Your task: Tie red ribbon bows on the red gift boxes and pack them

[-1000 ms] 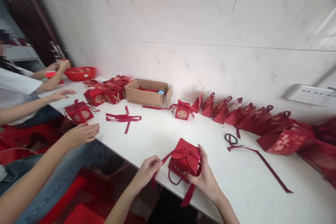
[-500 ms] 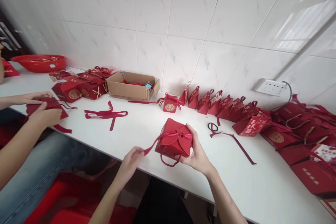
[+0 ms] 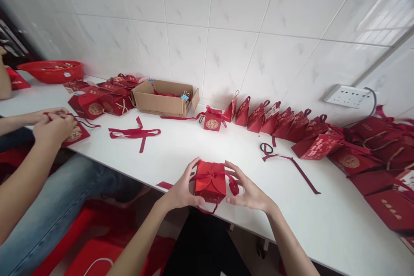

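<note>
Cupping the red gift box (image 3: 210,185) from both sides, I have my left hand (image 3: 180,192) half open around one flank and my right hand (image 3: 252,192) opened wider at the other, a ribbon loop (image 3: 233,186) inside its curve. From my remote seat I can't tell whether either grips. The box is at the edge of the surface (image 3: 181,155), in front of the cardboard carton (image 3: 161,102) and rightward of it.

"How are your hands set?"

"My left hand (image 3: 181,189) and right hand (image 3: 250,190) face each other, palms inward, fingers (image 3: 233,167) curved forward, both thumbs (image 3: 196,200) spread wide and pointing toward one another."

"And the arms?"

"Bare, my left forearm (image 3: 142,237) and right forearm (image 3: 287,233) reach forward, slanting inward, wrists nearly level."
</note>
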Motion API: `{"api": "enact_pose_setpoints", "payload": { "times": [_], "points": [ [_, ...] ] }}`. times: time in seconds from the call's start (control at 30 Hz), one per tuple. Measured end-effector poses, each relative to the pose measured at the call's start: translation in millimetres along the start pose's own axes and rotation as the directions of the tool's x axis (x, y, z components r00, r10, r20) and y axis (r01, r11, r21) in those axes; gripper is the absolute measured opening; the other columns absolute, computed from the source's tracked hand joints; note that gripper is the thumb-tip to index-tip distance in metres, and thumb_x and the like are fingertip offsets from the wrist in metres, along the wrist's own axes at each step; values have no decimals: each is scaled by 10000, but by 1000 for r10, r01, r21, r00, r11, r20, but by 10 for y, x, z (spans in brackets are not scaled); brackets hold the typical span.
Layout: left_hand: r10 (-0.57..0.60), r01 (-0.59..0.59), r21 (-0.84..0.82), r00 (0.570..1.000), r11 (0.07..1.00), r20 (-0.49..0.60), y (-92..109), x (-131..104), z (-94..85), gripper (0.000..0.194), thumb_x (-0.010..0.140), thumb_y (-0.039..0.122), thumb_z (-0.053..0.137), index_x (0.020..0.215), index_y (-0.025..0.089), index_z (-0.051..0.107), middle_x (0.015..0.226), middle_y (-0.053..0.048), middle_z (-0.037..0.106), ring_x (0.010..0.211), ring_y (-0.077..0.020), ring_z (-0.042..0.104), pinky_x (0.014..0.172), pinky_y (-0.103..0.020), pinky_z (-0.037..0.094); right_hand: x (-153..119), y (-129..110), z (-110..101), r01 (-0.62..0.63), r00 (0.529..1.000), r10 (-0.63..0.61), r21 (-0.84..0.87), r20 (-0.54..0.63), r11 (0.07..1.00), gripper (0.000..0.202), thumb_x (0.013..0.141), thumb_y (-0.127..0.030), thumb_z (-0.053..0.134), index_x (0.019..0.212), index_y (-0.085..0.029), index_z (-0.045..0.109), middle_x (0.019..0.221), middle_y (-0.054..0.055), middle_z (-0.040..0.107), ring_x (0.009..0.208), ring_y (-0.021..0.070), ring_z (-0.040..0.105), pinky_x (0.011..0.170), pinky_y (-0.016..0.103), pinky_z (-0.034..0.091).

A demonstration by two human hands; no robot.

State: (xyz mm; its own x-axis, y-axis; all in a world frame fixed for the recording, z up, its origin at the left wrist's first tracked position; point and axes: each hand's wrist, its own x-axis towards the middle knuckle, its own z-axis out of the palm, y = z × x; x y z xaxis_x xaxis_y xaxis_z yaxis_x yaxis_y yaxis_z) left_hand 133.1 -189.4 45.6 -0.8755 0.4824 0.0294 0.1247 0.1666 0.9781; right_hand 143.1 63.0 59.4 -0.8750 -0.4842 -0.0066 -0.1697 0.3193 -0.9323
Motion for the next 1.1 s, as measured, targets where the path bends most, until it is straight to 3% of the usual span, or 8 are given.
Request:
{"api": "enact_pose_setpoints", "payload": {
  "times": [0.17, 0.37, 0.47, 0.6, 0.73, 0.87, 0.97, 1.1],
  "points": [
    [-3, 6, 70, 999, 997, -45, -12, 22, 65, 1109, 603, 465, 757, 1443, 226, 74, 1488, -160, 192, 1348, -338, 248, 1080, -485, 278, 5, -47, 26, -113, 986, 121, 67, -119, 991, 489, 887, -551, 389, 1256, -231, 412, 995, 80, 614, 875, 191, 591, 777, 362, 474],
    [-28, 29, 2, 990, 1000, -135, -83, -17, -53, 729, 792, 621, 459, 1370, 210, 288, 1435, -142, 313, 1293, -307, 343, 1006, -396, 359, 59, -30, 104, -186, 967, 205, 131, -151, 974, 450, 861, -591, 414, 689, -184, 504, 572, -16, 531, 577, 133, 498, 624, 280, 404],
    [-145, 157, 109, 983, 982, -108, -35, -33, -178, 436, 851, 566, 385, 994, 189, 551, 1075, -81, 588, 1001, -234, 542, 863, -330, 414, 62, -7, 82, -147, 969, 187, 228, -162, 962, 425, 872, -557, 426, 690, -181, 504, 587, -6, 558, 582, 126, 486, 629, 271, 392],
    [-218, 217, 133, 976, 967, -8, 85, -65, -224, 356, 845, 495, 441, 678, 183, 481, 681, 15, 537, 683, -148, 503, 683, -260, 397, 33, -58, 92, -91, 968, 128, 172, -215, 981, 362, 872, -508, 459, 720, -182, 501, 641, -7, 531, 605, 126, 471, 603, 259, 384],
    [-146, 159, 117, 983, 980, -115, 141, -47, -101, 318, 863, 461, 422, 703, 191, 477, 721, 1, 532, 726, -158, 522, 720, -269, 411, 28, -103, 218, -3, 977, -4, -35, -213, 999, 262, 821, -422, 565, 950, -196, 546, 895, 38, 561, 787, 171, 541, 710, 284, 446],
    [-12, 42, 94, 955, 995, -297, 109, 88, 22, 275, 835, 456, 468, 748, 201, 520, 1094, -73, 543, 1084, -228, 493, 921, -317, 393, 143, -81, 321, -66, 977, 28, -174, -210, 983, 941, 548, -276, 778, 1348, -257, 283, 1418, 123, 243, 1081, 261, 509, 866, 342, 456],
    [-67, 28, -151, 963, 988, -263, 30, 166, 47, 321, 808, 494, 491, 709, 191, 524, 1134, -83, 559, 1093, -246, 509, 917, -328, 419, 216, -83, 296, -102, 992, 85, -195, -96, 975, 1005, 530, -234, 759, 1382, -256, 226, 1412, 112, 264, 1051, 242, 535, 854, 323, 467],
    [-173, 87, -341, 957, 936, -231, -94, 125, 1, 381, 769, 555, 530, 718, 178, 550, 811, -38, 613, 769, -182, 570, 730, -288, 455, 181, -46, 164, -128, 989, 115, -150, -95, 980, 1076, 545, -316, 764, 1415, -236, 135, 1333, 107, 376, 1010, 224, 542, 845, 306, 457]
  ]
}}
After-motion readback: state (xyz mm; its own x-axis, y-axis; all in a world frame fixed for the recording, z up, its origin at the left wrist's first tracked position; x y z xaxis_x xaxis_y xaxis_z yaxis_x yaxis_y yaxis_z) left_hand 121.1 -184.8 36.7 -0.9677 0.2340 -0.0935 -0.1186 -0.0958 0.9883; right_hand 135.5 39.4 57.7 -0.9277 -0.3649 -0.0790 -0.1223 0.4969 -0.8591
